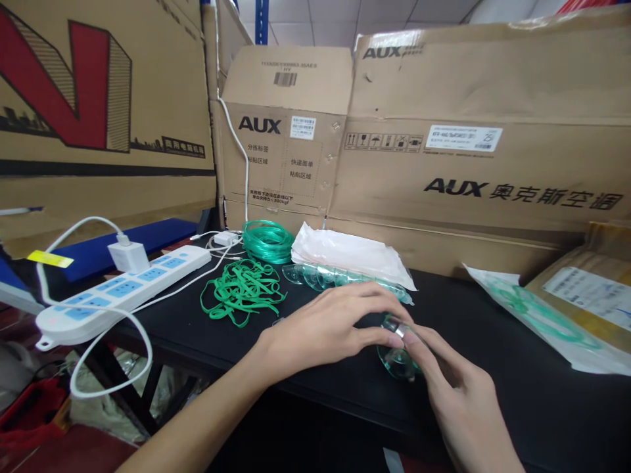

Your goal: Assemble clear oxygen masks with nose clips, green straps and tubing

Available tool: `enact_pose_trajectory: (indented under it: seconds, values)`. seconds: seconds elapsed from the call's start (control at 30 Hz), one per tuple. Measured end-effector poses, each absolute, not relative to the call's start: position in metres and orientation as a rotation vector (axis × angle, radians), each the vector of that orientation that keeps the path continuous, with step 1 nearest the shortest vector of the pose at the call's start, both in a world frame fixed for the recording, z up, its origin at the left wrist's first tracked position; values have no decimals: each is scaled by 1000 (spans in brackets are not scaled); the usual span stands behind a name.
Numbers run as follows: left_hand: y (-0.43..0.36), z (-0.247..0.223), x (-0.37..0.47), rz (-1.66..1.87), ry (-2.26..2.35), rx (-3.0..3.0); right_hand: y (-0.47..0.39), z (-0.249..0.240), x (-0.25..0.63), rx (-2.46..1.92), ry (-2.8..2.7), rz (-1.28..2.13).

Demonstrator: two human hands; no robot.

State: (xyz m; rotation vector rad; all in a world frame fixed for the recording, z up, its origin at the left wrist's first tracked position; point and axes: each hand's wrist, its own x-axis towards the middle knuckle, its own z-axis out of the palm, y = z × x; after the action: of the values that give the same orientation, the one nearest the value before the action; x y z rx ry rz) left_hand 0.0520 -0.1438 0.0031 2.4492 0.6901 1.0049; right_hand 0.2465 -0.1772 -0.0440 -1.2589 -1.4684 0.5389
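Fingers of the left hand [320, 325] and right hand [466, 387] pinch one clear, green-tinted cup [393, 364] from opposite sides; both thumb tips press at the metal strip [400, 331] on its upper part. Position of cup: directly at the fingertips, near the front edge of the black table [532, 407], its visible body below the strip. Neither hand is nearer — both are in contact. The visible part of the strip slopes downward from left to right; the cup's long axis cannot be determined, as the fingers cover part of it. Beyond the left hand, a row of similar cups [328, 278] lies before a white packet [350, 251] — green straps [244, 289] are farther left.
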Motion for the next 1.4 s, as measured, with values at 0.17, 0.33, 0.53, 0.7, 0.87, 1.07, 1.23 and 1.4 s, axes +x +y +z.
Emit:
enact_pose_trajectory:
  seconds: [0.17, 0.33, 0.53, 0.7, 0.87, 1.07, 1.23, 1.4]
  values:
    - [-144, 8, 44, 913, 697, 2609, -179, -42, 246, -1298, -1450, 563]
    - [-144, 9, 37, 894, 775, 2586, -178, -42, 246, -1217, -1518, 587]
    - [-139, 10, 29, 914, 825, 2613, -181, -46, 244, -1110, -1522, 652]
    - [-140, 10, 32, 902, 804, 2625, -181, -46, 243, -1156, -1476, 690]
    - [-142, 15, 29, 934, 796, 2580, -178, -47, 244, -1218, -1547, 674]
    - [-146, 16, 4, 880, 982, 2553, -180, -45, 242, -1264, -1485, 709]
    - [-157, -6, -19, 674, 1247, 2596, -179, -48, 246, -1298, -1542, 663]
    - [-168, -20, -30, 598, 1386, 2581, -179, -47, 246, -1280, -1559, 672]
